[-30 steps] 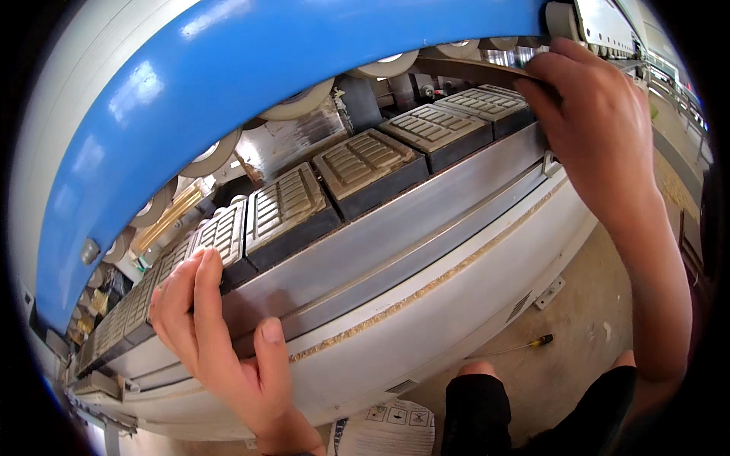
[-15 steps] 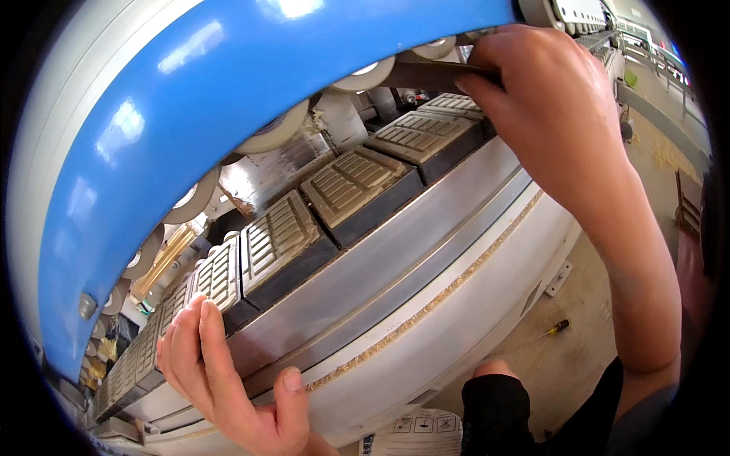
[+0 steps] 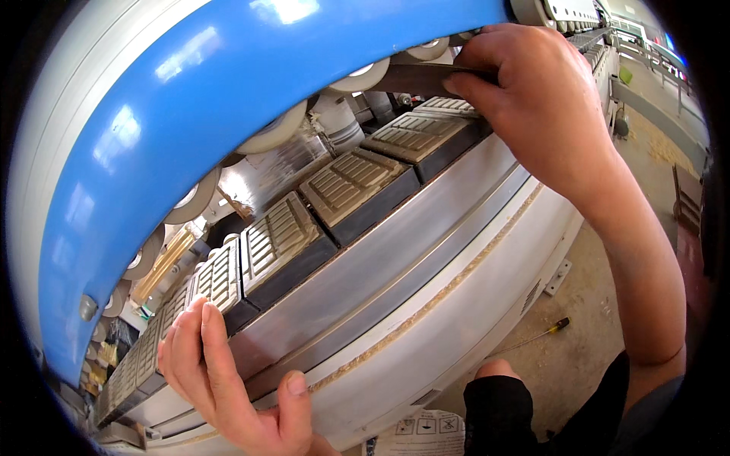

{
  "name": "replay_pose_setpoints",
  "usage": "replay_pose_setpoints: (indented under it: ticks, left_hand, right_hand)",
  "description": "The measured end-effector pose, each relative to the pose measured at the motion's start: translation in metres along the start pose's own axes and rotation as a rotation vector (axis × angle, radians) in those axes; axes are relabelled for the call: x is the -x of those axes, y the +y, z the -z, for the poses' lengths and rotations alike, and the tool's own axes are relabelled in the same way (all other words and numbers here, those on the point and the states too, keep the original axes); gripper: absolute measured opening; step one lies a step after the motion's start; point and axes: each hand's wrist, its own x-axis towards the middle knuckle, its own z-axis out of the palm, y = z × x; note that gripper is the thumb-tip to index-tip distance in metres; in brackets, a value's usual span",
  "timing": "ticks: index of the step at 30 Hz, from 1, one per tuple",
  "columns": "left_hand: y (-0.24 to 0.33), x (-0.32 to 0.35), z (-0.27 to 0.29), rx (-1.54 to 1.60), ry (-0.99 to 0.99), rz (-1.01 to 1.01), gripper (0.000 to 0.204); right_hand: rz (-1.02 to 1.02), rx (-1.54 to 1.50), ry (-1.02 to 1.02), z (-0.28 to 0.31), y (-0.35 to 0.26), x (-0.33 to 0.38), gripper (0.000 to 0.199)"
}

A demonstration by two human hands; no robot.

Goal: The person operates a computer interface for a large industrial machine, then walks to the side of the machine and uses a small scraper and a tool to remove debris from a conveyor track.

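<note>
My right hand (image 3: 532, 99) reaches in at the upper right. Its thumb and fingers pinch a dark, flat strip (image 3: 414, 78) that runs left under the blue cover, beside the pale rollers (image 3: 361, 77). Below the strip lies a row of dark, ribbed conveyor pads (image 3: 353, 182) with dusty tops. My left hand (image 3: 236, 395) is open at the lower left. Its fingers are stretched up, with the tips against or just in front of the pads' near edge, and the thumb stands apart. Whether those tips press on a pad, I cannot tell.
The curved blue cover (image 3: 251, 72) arches over the rollers. A metal rail (image 3: 380, 235) and a white machine side (image 3: 456, 334), with a line of sawdust, run along the pads. A screwdriver (image 3: 560, 324) lies on the floor at right, and a printed sack (image 3: 422, 435) below.
My right hand has shifted slightly left, still pinching the strip. The left hand stays almost in place. The view has moved a little.
</note>
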Motion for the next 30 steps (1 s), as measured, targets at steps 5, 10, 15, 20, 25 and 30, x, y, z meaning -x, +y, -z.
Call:
replay_pose_setpoints:
  ticks: [5,10,15,20,25,30]
  left_hand:
    - [-0.003,0.002,0.001,0.020,-0.006,-0.003,0.068]
    - [-0.002,0.001,0.000,0.022,-0.004,-0.001,0.067]
    - [-0.002,0.000,0.001,0.009,-0.012,0.002,0.070]
    - [-0.002,-0.001,0.002,0.000,-0.021,0.006,0.072]
    - [-0.002,0.001,0.004,0.001,-0.022,-0.003,0.073]
    - [-0.003,0.000,0.002,0.004,-0.035,-0.003,0.074]
  right_hand:
    - [-0.057,-0.002,-0.028,0.004,0.001,0.001,0.013]
    - [-0.020,-0.001,0.002,-0.002,0.006,0.001,0.013]
    - [0.001,-0.052,-0.005,-0.003,0.009,0.000,0.014]
    - [0.030,-0.059,0.018,-0.005,0.012,-0.001,0.013]
    - [0.042,-0.036,0.022,-0.001,0.011,0.000,0.012]
    - [0.079,-0.054,0.026,-0.004,0.017,-0.001,0.012]
